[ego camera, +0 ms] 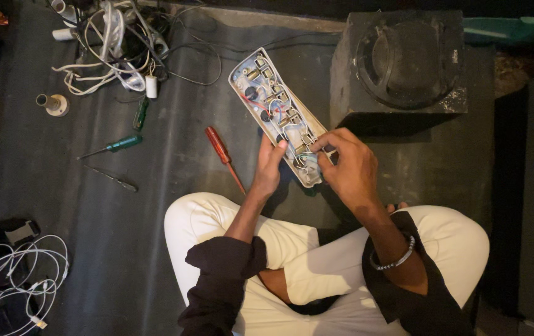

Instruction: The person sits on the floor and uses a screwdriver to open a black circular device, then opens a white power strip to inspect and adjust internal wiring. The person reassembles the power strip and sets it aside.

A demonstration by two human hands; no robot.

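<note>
Screwdrivers lie on the dark floor at left: a green-handled one [117,145], then a red-handled one [222,151]. Beside it, the person's left hand [269,169] clasps the near end of an opened power strip [276,114], thumb on top. The strip slants up and away from the grip. The right hand [349,165] pinches its wiring, fingertips together. A black speaker box [403,62] stands beyond.

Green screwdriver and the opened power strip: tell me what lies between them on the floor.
In the head view, a red-handled screwdriver lies on the dark floor between the green screwdriver and the opened power strip.
</note>
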